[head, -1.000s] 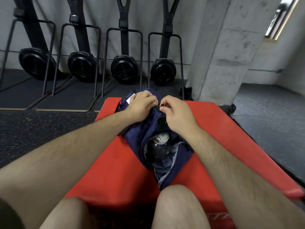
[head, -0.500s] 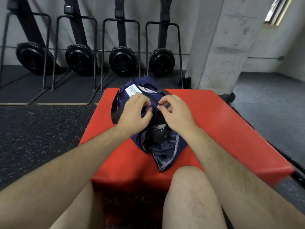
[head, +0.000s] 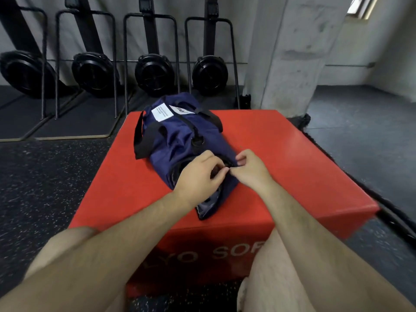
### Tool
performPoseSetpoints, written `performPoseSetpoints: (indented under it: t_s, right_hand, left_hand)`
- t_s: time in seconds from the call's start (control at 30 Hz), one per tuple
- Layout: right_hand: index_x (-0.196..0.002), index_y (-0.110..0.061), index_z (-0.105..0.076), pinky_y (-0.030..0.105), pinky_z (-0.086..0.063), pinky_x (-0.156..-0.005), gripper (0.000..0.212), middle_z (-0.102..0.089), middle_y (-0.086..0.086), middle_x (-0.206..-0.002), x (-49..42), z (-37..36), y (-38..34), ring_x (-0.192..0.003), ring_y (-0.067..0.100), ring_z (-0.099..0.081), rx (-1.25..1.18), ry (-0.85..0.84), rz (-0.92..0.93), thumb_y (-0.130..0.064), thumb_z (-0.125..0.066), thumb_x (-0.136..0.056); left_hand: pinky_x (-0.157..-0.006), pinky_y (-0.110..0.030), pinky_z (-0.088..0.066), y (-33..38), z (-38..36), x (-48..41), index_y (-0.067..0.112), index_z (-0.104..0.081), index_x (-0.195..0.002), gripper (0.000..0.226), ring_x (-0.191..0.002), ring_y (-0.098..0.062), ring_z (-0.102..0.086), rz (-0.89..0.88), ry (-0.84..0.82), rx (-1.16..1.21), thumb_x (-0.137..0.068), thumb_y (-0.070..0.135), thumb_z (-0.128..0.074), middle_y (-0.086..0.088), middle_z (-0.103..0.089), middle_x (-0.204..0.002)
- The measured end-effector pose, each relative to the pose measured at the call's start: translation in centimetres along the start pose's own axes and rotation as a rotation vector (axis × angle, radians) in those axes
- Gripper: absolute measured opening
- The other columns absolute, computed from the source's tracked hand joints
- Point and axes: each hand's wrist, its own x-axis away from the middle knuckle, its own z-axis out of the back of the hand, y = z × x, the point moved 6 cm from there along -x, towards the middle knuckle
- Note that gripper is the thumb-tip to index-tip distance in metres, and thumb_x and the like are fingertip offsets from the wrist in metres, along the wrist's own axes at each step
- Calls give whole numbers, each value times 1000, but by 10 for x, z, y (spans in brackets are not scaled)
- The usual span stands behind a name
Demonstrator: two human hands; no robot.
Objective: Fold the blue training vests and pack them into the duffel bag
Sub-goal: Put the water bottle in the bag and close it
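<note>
A navy duffel bag [head: 180, 136] with black straps and a white label lies lengthwise on a red foam box [head: 281, 158]. Its far part is zipped; the near end still gapes, showing grey lining. My left hand [head: 200, 176] pinches the bag's fabric at the near opening. My right hand [head: 249, 171] pinches the zipper right beside it, fingertips of both hands almost touching. No blue vest is visible; the bag's contents are hidden by my hands.
Several black rowing machines [head: 155, 73] stand upright along the back wall on dark mats. A concrete pillar [head: 290, 55] rises behind the box at the right. Speckled rubber floor [head: 45, 176] surrounds the box. My bare knees are at the bottom.
Both hands have travelled toward me along the bag's top, and the zipped stretch behind them has grown. The opening, with a dark round object inside, has shrunk. The view pulled back.
</note>
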Motion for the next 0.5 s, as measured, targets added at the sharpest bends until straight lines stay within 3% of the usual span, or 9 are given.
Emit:
performPoseSetpoints:
  t_s: [0.1, 0.23, 0.4, 0.5]
  right_hand:
    - [-109, -19, -59, 25, -45, -77, 32, -64, -1, -98, -2, -9, 7, -93, 19, -64, -47, -28, 21, -6, -64, -79]
    - [-103, -20, -58, 24, -43, -75, 25, -60, -10, -81, -6, -10, 16, -87, 17, -62, 15, 8, 28, -9, -65, -81]
    - [-95, -20, -53, 32, -49, -74, 25, -68, 4, -94, -11, -18, 35, -87, 25, -65, 76, -22, -45, -21, -72, -80]
    - [-78, -19, -54, 30, -38, -59, 17, -57, -4, -69, -11, -16, 29, -67, 20, -54, 88, -32, -18, -24, -68, -86]
  left_hand:
    - [-75, -35, -50, 6, -17, -10, 15, -67, -103, 18, -82, -17, -58, 18, -46, -57, -90, 28, -67, 1, -56, -95]
    - [-88, -42, -49, 3, -37, -15, 9, -65, -111, 26, -96, -27, -60, 101, -135, -86, -85, 15, -64, -7, -57, -106]
    - [-94, -43, -48, 1, -55, -11, 10, -62, -115, 33, -102, -26, -57, 149, -241, -124, -82, 10, -64, -5, -52, -112]
    - [-94, -42, -48, 2, -55, -13, 10, -62, -115, 32, -103, -26, -56, 153, -225, -123, -83, 4, -59, -5, -52, -113]
